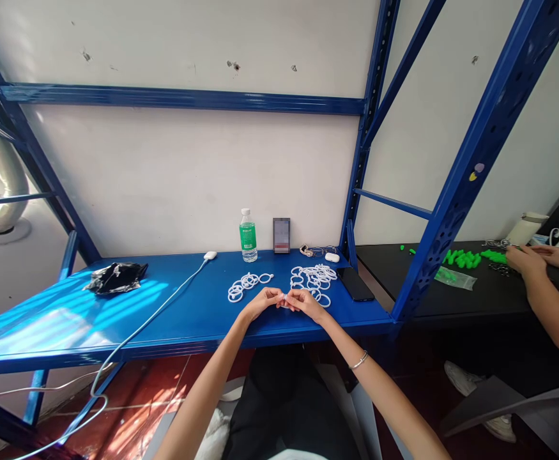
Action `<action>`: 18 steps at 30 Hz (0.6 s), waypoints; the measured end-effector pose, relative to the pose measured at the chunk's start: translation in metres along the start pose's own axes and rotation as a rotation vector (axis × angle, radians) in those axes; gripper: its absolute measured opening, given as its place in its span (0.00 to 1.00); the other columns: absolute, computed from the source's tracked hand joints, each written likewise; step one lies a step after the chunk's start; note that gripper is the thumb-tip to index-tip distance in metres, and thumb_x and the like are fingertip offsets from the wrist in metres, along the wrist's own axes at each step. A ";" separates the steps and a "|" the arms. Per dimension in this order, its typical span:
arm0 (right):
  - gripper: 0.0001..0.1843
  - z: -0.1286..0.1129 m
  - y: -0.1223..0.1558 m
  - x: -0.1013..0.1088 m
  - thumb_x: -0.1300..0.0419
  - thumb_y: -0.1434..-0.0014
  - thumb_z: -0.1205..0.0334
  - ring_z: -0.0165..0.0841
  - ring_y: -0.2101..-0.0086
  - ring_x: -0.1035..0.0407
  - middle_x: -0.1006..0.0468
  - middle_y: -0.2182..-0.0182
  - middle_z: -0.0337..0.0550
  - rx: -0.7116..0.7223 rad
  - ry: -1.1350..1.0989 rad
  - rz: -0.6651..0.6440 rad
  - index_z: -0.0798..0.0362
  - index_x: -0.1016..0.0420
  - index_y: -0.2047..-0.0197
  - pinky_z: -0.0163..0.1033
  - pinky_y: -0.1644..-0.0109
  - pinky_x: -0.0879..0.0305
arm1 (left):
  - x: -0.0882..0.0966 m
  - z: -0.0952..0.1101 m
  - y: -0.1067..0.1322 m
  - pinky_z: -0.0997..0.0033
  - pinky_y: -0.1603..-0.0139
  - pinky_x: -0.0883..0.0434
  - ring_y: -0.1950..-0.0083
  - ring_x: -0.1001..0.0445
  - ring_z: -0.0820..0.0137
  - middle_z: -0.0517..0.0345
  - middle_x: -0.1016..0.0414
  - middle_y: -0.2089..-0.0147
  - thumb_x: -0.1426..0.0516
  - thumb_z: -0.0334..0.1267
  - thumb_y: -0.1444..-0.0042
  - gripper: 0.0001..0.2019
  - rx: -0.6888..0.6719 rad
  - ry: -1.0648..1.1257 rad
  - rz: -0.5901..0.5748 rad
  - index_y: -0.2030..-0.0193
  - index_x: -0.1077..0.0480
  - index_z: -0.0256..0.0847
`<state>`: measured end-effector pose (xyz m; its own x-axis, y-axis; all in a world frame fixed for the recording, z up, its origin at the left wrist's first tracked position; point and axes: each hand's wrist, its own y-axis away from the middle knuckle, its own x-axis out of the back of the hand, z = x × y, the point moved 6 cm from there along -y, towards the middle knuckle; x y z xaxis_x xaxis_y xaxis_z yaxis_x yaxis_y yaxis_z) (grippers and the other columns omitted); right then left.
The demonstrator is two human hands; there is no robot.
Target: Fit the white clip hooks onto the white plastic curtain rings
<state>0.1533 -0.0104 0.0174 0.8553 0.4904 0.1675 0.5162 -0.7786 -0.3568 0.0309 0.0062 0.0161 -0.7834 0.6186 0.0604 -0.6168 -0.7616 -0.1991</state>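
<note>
One crumpled black plastic bag [117, 278] lies on the blue worktop [183, 332] at the left of the frame; a white cable [164, 302] runs from lower left towards the centre. Near the centre, a few white rings [249, 281] lie just beyond the left hand [264, 299]. That hand and the right hand [306, 303] pinch a small white piece [285, 298] between their fingertips, its shape mostly hidden. So slight a pinch could slip, dropping it over the near edge. Right of centre, a stray knuckle could scatter the larger ring heap [314, 275] beside the black phone [356, 285].
</note>
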 end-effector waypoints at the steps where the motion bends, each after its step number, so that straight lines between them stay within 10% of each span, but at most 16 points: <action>1: 0.21 0.000 0.000 0.000 0.39 0.41 0.45 0.26 0.79 0.40 0.32 0.81 0.36 -0.006 -0.007 -0.004 0.56 0.25 0.71 0.33 0.74 0.47 | 0.000 0.001 0.000 0.75 0.66 0.39 0.73 0.37 0.75 0.60 0.33 0.78 0.37 0.55 0.50 0.22 0.002 0.000 -0.004 0.75 0.28 0.34; 18: 0.23 0.000 0.001 -0.005 0.41 0.41 0.42 0.25 0.79 0.45 0.38 0.81 0.34 -0.088 -0.102 -0.058 0.56 0.25 0.71 0.34 0.74 0.51 | 0.000 -0.001 -0.001 0.74 0.68 0.42 0.75 0.40 0.76 0.60 0.33 0.79 0.39 0.53 0.47 0.21 0.007 0.007 -0.018 0.75 0.28 0.34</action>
<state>0.1494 -0.0136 0.0157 0.8172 0.5694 0.0893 0.5705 -0.7768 -0.2666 0.0319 0.0070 0.0153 -0.7716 0.6335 0.0568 -0.6313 -0.7517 -0.1910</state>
